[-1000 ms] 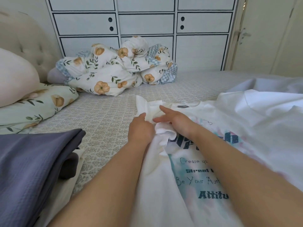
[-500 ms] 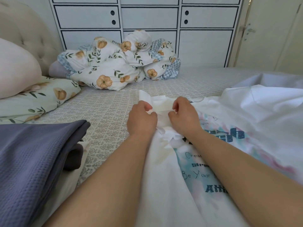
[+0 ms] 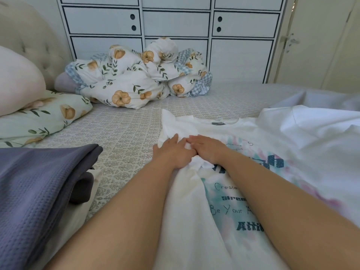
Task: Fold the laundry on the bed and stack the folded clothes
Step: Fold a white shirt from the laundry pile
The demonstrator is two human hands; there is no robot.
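A white T-shirt [image 3: 187,221] with teal and pink print and dark lettering lies face up on the bed [image 3: 124,137], its neck toward the far side. My left hand [image 3: 173,152] lies flat with straight fingers on the shirt's left sleeve area. My right hand [image 3: 209,149] rests beside it, fingertips touching the left hand, pressing the same bunched white cloth. To the left sits a stack of folded clothes [image 3: 39,182] with a grey-purple waffle piece on top. Another white garment [image 3: 315,133] lies spread at the right, overlapping the T-shirt.
A bundled floral duvet [image 3: 136,82] sits at the far side of the bed. A floral pillow [image 3: 42,117] and a pink cushion [image 3: 17,82] lie by the headboard at the left. White wardrobe drawers [image 3: 175,24] and a door [image 3: 319,45] stand behind.
Both hands gripped the bunched sleeve cloth with curled fingers half a second ago. Now their fingers have straightened and lie flat on the cloth, close together.
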